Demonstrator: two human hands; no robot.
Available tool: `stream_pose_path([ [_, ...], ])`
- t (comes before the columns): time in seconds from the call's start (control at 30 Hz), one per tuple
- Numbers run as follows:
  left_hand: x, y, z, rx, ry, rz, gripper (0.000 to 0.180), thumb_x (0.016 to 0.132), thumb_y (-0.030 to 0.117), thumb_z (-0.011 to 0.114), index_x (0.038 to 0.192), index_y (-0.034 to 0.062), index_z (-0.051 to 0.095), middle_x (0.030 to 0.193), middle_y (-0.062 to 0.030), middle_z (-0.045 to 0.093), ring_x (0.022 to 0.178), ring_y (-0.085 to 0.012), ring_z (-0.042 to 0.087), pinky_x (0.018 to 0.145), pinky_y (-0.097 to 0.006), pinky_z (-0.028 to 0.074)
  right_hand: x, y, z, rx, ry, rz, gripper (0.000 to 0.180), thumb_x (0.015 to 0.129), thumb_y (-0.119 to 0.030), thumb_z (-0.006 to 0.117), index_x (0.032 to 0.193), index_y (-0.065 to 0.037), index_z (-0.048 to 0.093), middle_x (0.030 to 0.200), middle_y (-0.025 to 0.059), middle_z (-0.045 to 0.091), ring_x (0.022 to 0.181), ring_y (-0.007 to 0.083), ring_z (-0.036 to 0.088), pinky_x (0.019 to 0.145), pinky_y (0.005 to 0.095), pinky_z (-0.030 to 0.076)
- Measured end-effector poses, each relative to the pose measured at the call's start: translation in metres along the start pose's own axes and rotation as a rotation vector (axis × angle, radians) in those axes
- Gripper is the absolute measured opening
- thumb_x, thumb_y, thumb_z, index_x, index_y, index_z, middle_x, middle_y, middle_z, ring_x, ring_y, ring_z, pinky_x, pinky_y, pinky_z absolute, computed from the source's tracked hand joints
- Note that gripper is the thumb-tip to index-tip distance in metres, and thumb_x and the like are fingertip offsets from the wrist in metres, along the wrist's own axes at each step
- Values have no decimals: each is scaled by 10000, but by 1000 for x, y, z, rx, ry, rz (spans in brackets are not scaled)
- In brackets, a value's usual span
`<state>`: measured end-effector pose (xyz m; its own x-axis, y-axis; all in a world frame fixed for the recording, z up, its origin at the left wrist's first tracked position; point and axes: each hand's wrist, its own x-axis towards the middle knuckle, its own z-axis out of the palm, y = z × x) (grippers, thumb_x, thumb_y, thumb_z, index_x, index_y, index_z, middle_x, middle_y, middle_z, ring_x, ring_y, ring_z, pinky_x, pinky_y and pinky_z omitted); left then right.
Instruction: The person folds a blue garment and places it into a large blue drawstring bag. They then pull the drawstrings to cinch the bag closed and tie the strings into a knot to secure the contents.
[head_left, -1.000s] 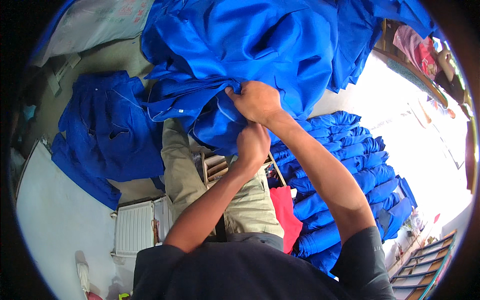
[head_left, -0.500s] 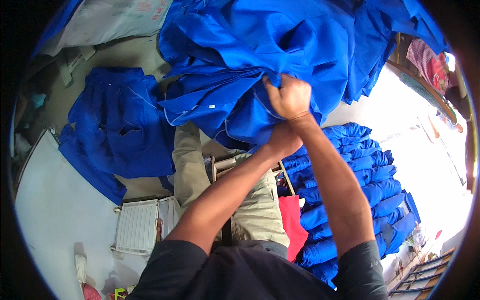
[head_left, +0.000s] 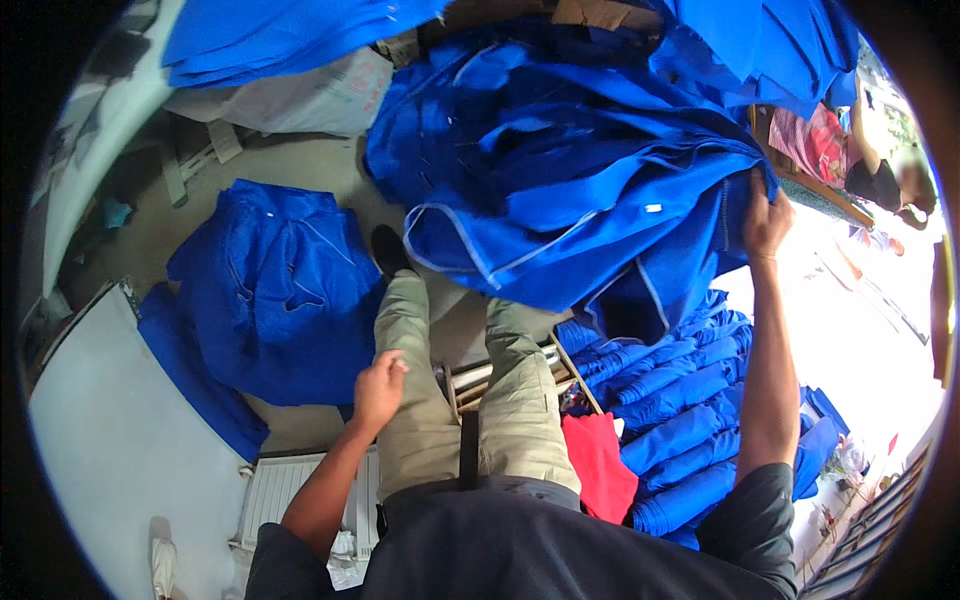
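Note:
My right hand (head_left: 768,215) is closed on the right edge of a blue garment (head_left: 560,220). The cloth spreads in loose folds across the top middle, with pale stitched seams and a small white label. My left hand (head_left: 380,392) is away from the cloth, above my left thigh, its fingers curled in; whether anything small is in them I cannot make out. To the left, another blue garment (head_left: 285,300) lies spread out. Beneath my right forearm is a row of folded blue garments (head_left: 690,400).
An open wooden drawer (head_left: 570,375) with small things sits by my right knee, beside a red cloth (head_left: 600,465). A pale printed sack (head_left: 330,95) and more blue cloth (head_left: 300,35) are at the far left. Another person (head_left: 885,180) shows at the upper right.
My hands, close together on the blue garment before, are now apart. My right hand has moved right, pulling the cloth along. My left hand has come back toward my left thigh.

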<state>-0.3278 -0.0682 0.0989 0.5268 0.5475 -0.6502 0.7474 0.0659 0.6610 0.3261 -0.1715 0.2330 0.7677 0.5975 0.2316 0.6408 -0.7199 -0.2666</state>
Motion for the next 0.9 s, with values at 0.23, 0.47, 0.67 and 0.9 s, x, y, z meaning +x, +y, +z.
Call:
stream_pose_path([
  [0.23, -56, -145, -92, 348, 155, -213, 151, 938, 168, 672, 1048, 65, 690, 949, -196, 724, 907, -417, 697, 772, -470, 553, -101, -34, -95, -64, -180, 23, 476, 1035, -424, 562, 969, 23, 712, 728, 246, 665, 662, 294, 644, 658, 497, 485],
  [0.47, -90, -165, -127, -171, 98, -434, 57, 873, 17, 636, 833, 44, 667, 679, -76, 640, 560, -182, 642, 475, -357, 488, -206, -249, -228, 248, -444, -354, 179, 803, -209, 773, 814, -68, 664, 685, 159, 630, 586, 403, 610, 511, 468, 451],
  [0.67, -128, -132, -107, -321, 72, -450, 94, 946, 58, 580, 864, 56, 627, 686, -62, 614, 539, -150, 597, 444, -317, 460, -115, -208, -277, -64, -507, -558, 200, 781, -192, 722, 766, -79, 557, 604, 95, 544, 516, 304, 572, 484, 430, 451],
  [0.9, -163, -135, -55, -498, 266, -489, 140, 1029, 134, 561, 1062, 47, 664, 820, -108, 725, 597, -192, 687, 463, -344, 549, -134, 4, -212, -534, -343, -185, 319, 988, -245, 572, 712, -115, 665, 632, 138, 652, 528, 304, 637, 525, 548, 506],
])
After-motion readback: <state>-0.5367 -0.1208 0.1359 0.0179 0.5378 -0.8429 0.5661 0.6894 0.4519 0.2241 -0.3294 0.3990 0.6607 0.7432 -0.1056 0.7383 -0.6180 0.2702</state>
